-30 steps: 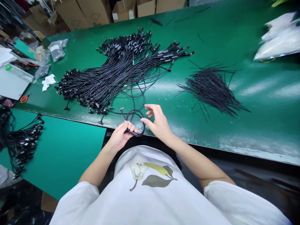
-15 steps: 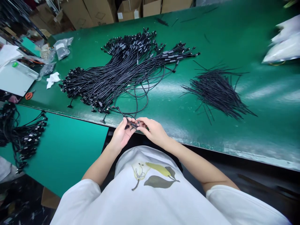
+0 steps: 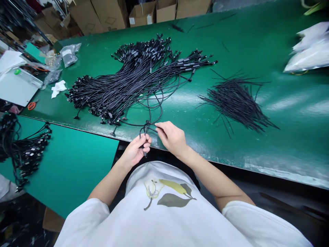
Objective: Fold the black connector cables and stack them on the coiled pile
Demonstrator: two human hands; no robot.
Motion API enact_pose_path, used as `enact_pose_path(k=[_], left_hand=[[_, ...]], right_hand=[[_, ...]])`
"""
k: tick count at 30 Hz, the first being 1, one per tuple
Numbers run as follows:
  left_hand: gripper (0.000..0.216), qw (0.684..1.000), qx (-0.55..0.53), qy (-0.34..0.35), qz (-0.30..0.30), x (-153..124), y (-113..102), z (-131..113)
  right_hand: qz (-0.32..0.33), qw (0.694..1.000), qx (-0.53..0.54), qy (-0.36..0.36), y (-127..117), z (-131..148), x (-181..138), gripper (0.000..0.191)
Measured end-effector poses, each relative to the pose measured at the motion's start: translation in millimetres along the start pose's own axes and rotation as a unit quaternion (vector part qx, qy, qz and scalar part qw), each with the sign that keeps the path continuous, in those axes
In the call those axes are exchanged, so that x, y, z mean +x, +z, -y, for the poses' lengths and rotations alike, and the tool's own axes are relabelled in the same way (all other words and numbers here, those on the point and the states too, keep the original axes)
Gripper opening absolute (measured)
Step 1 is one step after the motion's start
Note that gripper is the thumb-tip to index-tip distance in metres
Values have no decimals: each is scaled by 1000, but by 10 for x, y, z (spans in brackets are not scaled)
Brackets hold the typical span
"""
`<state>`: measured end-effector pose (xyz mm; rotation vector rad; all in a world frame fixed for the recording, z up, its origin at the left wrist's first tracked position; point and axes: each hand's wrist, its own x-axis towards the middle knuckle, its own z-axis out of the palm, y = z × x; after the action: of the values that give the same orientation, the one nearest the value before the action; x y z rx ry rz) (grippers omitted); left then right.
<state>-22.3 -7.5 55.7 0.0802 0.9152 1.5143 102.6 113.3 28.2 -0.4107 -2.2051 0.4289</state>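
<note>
My left hand (image 3: 138,148) is closed around a black cable (image 3: 145,129), whose loops stand up above the fingers while one end pokes out below them. With thumb and finger together, my right hand (image 3: 172,137) pinches a strand of this cable just right of the loops. Both hands are at the front edge of the green table. Beyond them lies a large bundle of black cables (image 3: 123,80) with small connectors at their ends. To the right is a loose pile of thin black ties (image 3: 238,101).
Orange-handled scissors (image 3: 32,105) and a crumpled white tissue (image 3: 58,88) lie at the left, near small plastic bags (image 3: 69,56). More black cables (image 3: 32,151) rest on a lower green surface (image 3: 77,161). White bags (image 3: 308,51) are at far right; cardboard boxes (image 3: 142,13) stand behind.
The cable in my hands is now gathered into upright loops. My left hand has closed round it lower down, and my right hand has moved right and up, drawing a strand out.
</note>
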Motion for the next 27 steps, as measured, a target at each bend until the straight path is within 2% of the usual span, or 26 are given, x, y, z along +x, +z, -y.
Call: enact_pose_path(k=[4,8,10,13,16,18,21,23,24,26,27], left_hand=[[12,997,-69,-29,-4,-36,2,-43],[22,996,25,-50,64,-75,-97,-19],[25,993,100,-16,64,-95,-176,-47],[27,979,199,48,18,-138,-285,-195],[29,977,198,76,12,-225,-322,-431],[30,984,144,99,22,-300,-285,-581],[30,987,82,132,42,-397,-168,-742],[27,986,67,150,41,-441,-102,-825],[25,984,55,164,36,-461,-85,-873],[24,978,8,205,24,-511,-92,-1004],[22,972,-25,232,22,-545,-115,-1090]], right_hand=[[32,999,-18,17,-82,-30,90,25],[-1,996,-9,91,-201,-66,246,30],[-20,993,17,119,-304,-132,314,31],[-10,987,97,124,-498,-258,333,28],[21,960,240,140,-683,-348,288,26],[63,915,356,179,-757,-347,258,29],[131,820,488,268,-747,-211,189,36],[188,734,570,317,-676,-42,71,49],[238,682,610,325,-636,49,-23,57],[373,575,663,301,-585,197,-278,71],[424,538,669,287,-587,234,-429,75]])
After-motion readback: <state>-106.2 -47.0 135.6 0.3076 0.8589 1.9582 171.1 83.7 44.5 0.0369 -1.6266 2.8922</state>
